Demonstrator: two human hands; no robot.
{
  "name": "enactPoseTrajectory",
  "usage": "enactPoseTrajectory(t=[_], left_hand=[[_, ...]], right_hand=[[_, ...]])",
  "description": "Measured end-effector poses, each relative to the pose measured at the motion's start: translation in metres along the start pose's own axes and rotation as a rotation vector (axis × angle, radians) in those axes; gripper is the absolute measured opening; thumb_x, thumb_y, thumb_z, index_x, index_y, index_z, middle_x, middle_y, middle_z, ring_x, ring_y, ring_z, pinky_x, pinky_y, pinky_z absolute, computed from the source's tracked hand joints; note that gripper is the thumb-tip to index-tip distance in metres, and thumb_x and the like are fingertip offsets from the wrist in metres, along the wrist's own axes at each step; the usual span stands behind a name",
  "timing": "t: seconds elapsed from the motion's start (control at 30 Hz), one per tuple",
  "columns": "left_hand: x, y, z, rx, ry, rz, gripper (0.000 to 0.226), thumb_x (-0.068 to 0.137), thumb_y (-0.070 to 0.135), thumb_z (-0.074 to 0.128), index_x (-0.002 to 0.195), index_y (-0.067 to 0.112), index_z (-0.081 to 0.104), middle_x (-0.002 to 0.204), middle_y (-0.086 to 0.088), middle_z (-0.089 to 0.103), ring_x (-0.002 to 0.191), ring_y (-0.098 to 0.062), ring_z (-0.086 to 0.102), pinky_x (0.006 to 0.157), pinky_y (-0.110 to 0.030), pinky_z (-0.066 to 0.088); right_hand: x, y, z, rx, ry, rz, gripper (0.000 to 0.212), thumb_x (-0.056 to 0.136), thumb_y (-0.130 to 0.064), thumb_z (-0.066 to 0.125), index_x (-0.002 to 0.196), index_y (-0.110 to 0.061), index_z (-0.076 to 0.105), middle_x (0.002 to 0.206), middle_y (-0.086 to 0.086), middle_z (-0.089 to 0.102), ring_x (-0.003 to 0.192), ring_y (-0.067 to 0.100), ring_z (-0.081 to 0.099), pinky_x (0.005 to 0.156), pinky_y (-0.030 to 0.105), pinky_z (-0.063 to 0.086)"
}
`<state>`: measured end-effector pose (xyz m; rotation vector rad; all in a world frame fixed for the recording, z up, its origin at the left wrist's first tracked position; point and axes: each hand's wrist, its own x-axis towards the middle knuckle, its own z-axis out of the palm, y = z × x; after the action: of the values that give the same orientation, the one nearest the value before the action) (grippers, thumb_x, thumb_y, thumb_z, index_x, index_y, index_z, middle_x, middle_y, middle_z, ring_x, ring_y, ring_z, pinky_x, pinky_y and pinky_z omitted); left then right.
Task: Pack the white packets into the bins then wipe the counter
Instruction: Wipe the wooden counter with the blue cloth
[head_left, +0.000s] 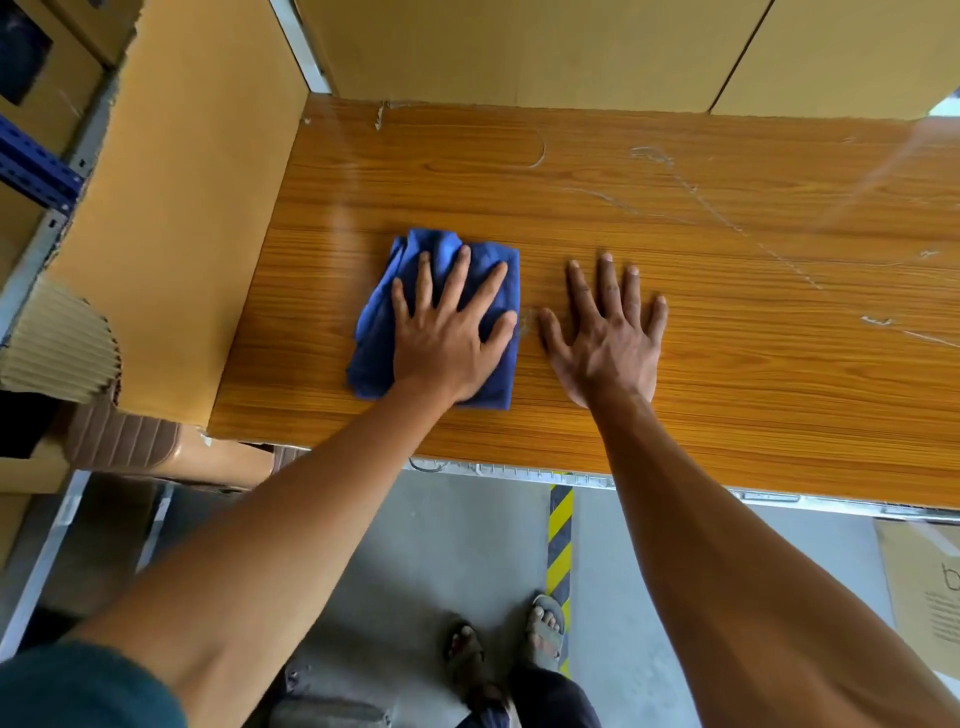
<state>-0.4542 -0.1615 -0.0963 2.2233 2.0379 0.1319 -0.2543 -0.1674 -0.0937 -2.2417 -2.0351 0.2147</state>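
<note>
Pressing left hand (447, 338) flat on blue cloth (384, 322), right hand (608, 338) splayed on counter (727, 364)

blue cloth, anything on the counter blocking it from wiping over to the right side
Only the right hand, which lies flat on the counter just right of the blue cloth that the left hand presses. Past it the wood shows only pale scuff marks; no packets or other objects are visible.

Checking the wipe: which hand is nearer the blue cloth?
Left. The left hand presses flat on the blue cloth; the right hand lies flat on the counter beside it.
</note>
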Motion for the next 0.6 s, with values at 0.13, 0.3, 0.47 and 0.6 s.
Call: enactPoseTrajectory(t=[0.13,0.3,0.47,0.6], left_hand=[[-0.065,0.009,0.004,0.036,-0.005,0.026,0.066,0.104,0.073,0.024,0.166,0.049,0.019,0.178,0.005,0.006,0.163,-0.038,0.005,0.126,-0.067,0.009],[-0.031,0.008,0.003,0.047,0.001,-0.005,0.066,0.103,0.074,0.026,0.164,0.052,0.021,0.178,0.007,0.010,0.162,-0.038,0.008,0.124,-0.070,0.012],[0.052,0.004,-0.007,-0.026,-0.042,-0.120,0.070,0.099,0.080,0.019,0.164,0.055,0.015,0.178,0.009,0.004,0.163,-0.037,-0.001,0.125,-0.070,0.002],[0.048,0.008,0.000,-0.010,-0.028,-0.121,0.069,0.101,0.077,0.019,0.165,0.050,0.017,0.178,0.006,0.006,0.163,-0.038,0.002,0.125,-0.071,0.004]], right_hand=[[-0.001,0.001,-0.002,0.002,-0.008,-0.011,0.075,0.101,-0.075,0.008,0.168,-0.041,0.002,0.177,-0.005,-0.007,0.163,0.025,-0.006,0.128,0.060,0.003],[0.001,0.002,0.000,0.001,-0.015,-0.013,0.072,0.103,-0.071,0.007,0.168,-0.040,0.000,0.177,-0.004,-0.008,0.163,0.027,-0.007,0.128,0.061,0.002],[0.003,0.002,0.002,0.019,-0.006,-0.018,0.067,0.106,-0.065,0.009,0.168,-0.039,0.004,0.177,-0.003,-0.005,0.163,0.027,-0.005,0.128,0.062,0.001],[0.003,0.004,0.003,0.013,-0.014,-0.011,0.067,0.106,-0.064,0.009,0.168,-0.039,0.004,0.177,-0.003,-0.006,0.163,0.027,-0.007,0.128,0.062,0.001]])
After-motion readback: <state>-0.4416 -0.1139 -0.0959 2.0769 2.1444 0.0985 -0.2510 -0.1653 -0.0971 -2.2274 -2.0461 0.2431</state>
